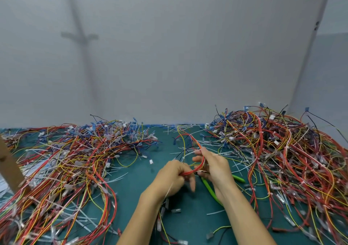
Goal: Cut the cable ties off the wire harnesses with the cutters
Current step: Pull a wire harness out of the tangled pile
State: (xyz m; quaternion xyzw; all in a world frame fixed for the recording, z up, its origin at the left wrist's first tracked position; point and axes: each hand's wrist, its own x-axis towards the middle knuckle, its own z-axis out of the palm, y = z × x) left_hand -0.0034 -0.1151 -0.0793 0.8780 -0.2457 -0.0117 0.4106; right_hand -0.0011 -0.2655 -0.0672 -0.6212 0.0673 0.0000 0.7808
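Fingers (181, 168) of both hands curl tight round a thin red harness (203, 157).
The left hand (172, 180) and right hand (216, 166) hold its round loop over the middle of the flat green mat (188, 216). Smooth green cutters (209, 189) show just right of the mat's middle.

wire harness (203, 157) — red loop, curved, held up centre | cutters (209, 188) — green handles, just below it

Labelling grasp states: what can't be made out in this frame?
Head view only:
- Green-handled cutters: blades hidden by the right hand.
- Cable tie on the held red wire harness: too small, partly covered by the left hand.
- Brown cardboard piece: cut off by left edge.
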